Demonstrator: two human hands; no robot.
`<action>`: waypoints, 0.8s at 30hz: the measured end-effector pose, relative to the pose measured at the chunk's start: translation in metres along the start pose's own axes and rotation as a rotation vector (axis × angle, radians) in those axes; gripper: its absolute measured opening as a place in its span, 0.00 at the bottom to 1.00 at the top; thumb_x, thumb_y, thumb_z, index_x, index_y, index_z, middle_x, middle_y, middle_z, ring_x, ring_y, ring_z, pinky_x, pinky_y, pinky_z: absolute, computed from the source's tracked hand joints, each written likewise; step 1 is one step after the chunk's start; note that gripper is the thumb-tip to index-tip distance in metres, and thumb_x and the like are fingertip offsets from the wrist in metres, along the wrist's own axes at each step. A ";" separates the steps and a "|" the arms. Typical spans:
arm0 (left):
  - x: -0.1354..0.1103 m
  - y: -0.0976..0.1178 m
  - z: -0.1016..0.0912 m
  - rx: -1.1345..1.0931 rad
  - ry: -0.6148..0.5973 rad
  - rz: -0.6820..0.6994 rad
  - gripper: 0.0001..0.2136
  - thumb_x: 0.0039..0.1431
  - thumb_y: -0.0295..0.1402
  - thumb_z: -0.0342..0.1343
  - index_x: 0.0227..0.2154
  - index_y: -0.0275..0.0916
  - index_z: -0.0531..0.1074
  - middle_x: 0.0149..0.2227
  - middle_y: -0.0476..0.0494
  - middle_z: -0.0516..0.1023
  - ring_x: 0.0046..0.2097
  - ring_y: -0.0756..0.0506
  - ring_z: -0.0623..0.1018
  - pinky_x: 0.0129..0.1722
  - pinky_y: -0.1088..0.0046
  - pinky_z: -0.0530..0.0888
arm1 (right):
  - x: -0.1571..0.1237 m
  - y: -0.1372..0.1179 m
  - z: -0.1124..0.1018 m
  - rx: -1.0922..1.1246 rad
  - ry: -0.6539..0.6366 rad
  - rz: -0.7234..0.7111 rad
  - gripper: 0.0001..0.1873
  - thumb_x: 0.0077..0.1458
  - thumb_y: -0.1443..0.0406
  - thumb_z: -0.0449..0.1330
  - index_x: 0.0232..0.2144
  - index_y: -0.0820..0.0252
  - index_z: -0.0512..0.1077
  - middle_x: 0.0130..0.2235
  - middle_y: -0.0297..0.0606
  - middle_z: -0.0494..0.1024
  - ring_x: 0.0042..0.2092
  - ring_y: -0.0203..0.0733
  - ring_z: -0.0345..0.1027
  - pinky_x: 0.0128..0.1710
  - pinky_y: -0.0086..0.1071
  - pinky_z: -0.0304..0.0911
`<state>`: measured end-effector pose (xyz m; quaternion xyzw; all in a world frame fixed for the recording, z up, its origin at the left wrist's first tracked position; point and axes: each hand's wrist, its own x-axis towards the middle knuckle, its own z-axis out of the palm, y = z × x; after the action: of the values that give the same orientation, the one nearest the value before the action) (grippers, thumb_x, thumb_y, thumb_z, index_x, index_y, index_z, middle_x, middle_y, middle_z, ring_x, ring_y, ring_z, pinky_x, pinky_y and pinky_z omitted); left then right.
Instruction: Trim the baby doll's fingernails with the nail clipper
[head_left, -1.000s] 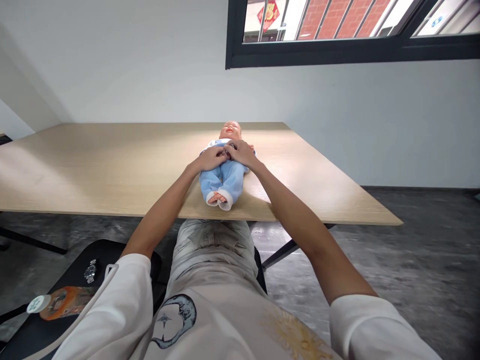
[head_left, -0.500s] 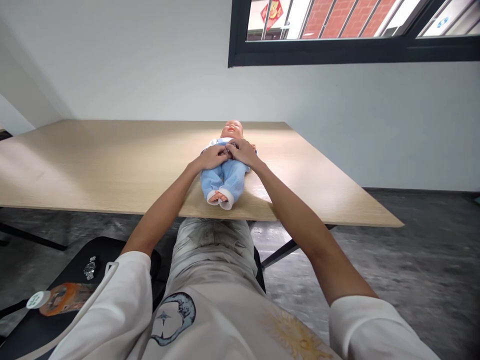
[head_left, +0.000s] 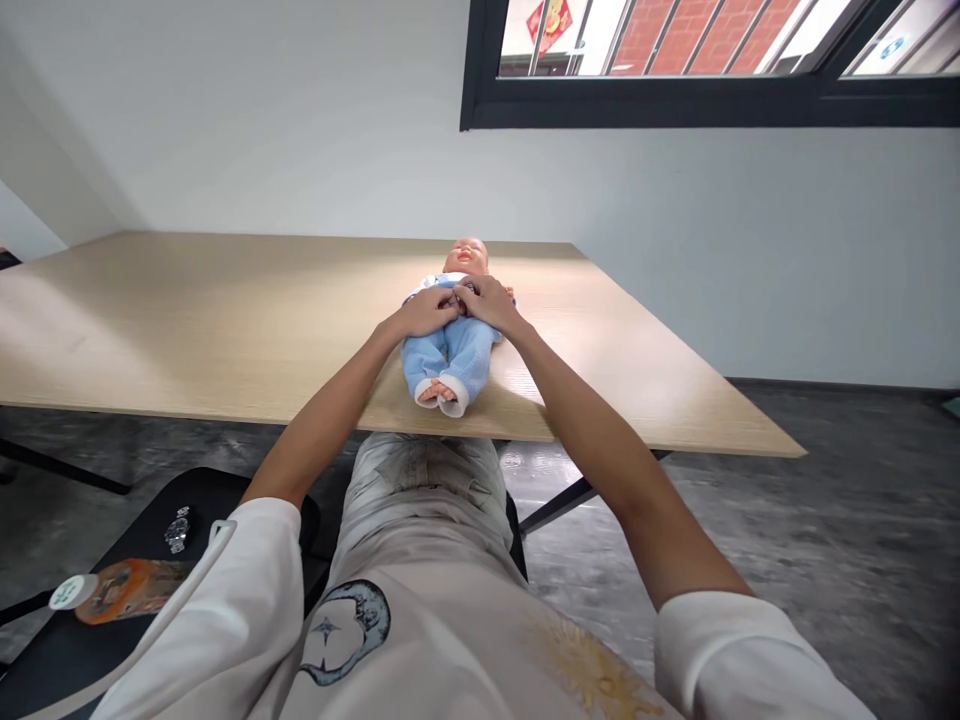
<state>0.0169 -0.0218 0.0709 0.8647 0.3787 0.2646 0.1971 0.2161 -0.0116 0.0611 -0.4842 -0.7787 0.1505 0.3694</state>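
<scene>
Lying apart from the doll (head_left: pixel 450 358): wristwatch (head_left: pixel 178 530), bottle (head_left: pixel 127 592) on black seat (head_left: pixel 221 490).

A baby doll (head_left: pixel 451 350) lies on the table (head_left: pixel 187 330), a window (head_left: pixel 675 112) in the wall (head_left: pixel 750 250) behind it.
</scene>
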 end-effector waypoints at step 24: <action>-0.001 0.008 -0.001 0.012 -0.018 -0.014 0.08 0.64 0.34 0.55 0.37 0.40 0.79 0.39 0.45 0.85 0.45 0.40 0.82 0.51 0.62 0.79 | -0.006 -0.014 -0.004 0.004 -0.017 0.031 0.17 0.72 0.62 0.55 0.27 0.52 0.70 0.32 0.38 0.80 0.39 0.50 0.76 0.53 0.46 0.73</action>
<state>0.0198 -0.0275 0.0758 0.8656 0.3844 0.2531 0.1971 0.2115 -0.0243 0.0699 -0.4941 -0.7739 0.1618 0.3616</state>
